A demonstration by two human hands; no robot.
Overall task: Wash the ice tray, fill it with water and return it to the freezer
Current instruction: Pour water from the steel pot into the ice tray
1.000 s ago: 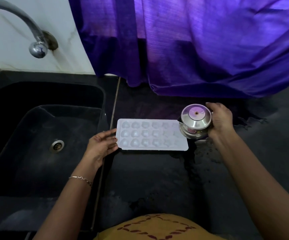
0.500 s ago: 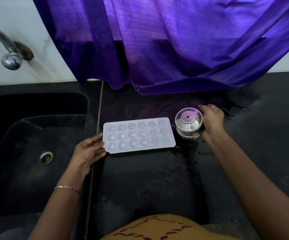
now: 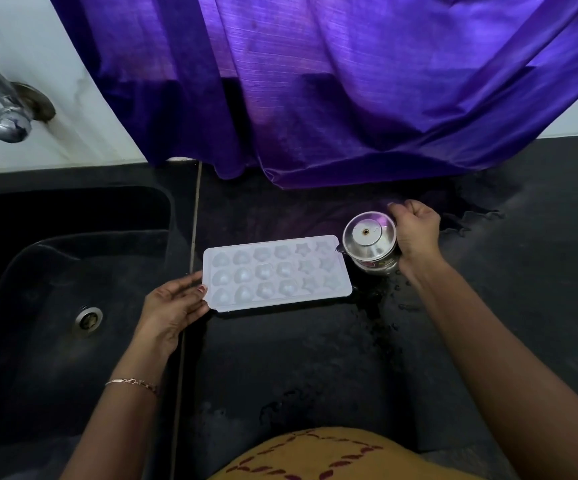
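1. Purple curtain (image 3: 349, 81) hangs behind; sink (image 3: 55, 271) at left.
2. Ice tray (image 3: 277, 273) lies flat on wet counter (image 3: 315, 358) — left hand (image 3: 173, 306), open, touches its end.
3. Right hand (image 3: 415, 233) grips tilted steel pot (image 3: 370, 242) at tray's other end.

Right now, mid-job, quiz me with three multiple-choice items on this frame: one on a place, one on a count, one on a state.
1. Where does the ice tray lie?
A. in the sink
B. on the black counter, right of the sink
C. under the tap

2. How many rows of moulds does the tray have?
A. two
B. three
C. five

3. What is the right hand doing?
A. gripping the steel jug
B. lying flat on the counter
C. holding the curtain

Answers: 1 B, the tray sits on the counter beside the sink. 2 B, three rows show. 3 A, it is closed on the steel jug at the tray's right end.
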